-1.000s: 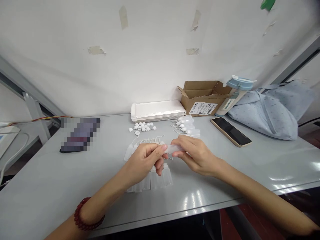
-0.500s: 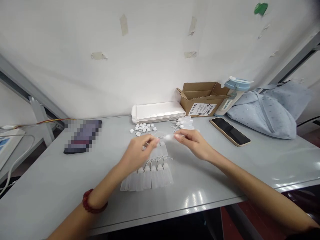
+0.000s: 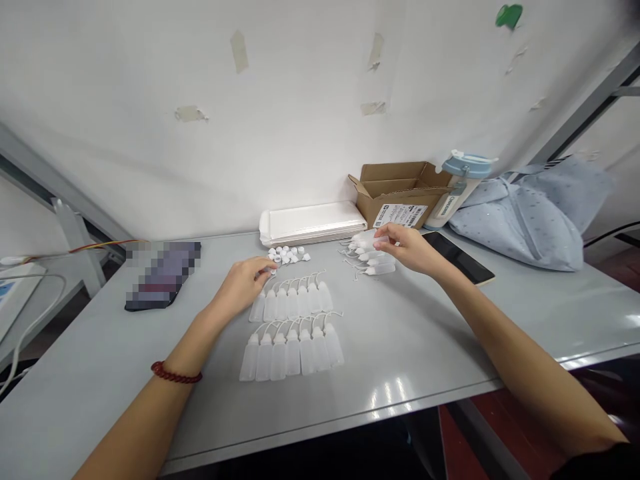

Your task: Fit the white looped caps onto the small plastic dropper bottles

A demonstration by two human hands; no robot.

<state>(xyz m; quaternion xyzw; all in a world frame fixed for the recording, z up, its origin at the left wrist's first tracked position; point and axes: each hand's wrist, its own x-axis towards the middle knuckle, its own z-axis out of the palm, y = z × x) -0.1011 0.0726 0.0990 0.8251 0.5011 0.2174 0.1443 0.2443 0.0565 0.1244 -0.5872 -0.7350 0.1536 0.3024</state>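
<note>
My left hand point(image 3: 241, 285) has thumb and fingertips closed on a small white cap point(image 3: 273, 272), just in front of the heap of white caps point(image 3: 290, 256). To the right, my right hand point(image 3: 407, 248) pinches the end of a translucent plastic squeeze bottle point(image 3: 369, 236) on top of a small pile. Other bottles of the pile point(image 3: 383, 269) lie below its fingers. Two rows of similar bottles lie between my arms, a back row point(image 3: 291, 303) and a front row point(image 3: 292, 353). Thin white cords or strips trail from their necks.
Behind the caps lies a flat white box point(image 3: 315, 223), with an open cardboard box point(image 3: 403, 193) beside it. A blue-lidded tumbler point(image 3: 457, 190), a light blue bag point(image 3: 520, 227) and a phone point(image 3: 463, 259) stand or lie at right. A pixelated dark object point(image 3: 165, 277) lies at left.
My hands were together over the back row, handling a bottle. They have moved apart, left to the caps and right to the bottle pile. The back row now shows in full.
</note>
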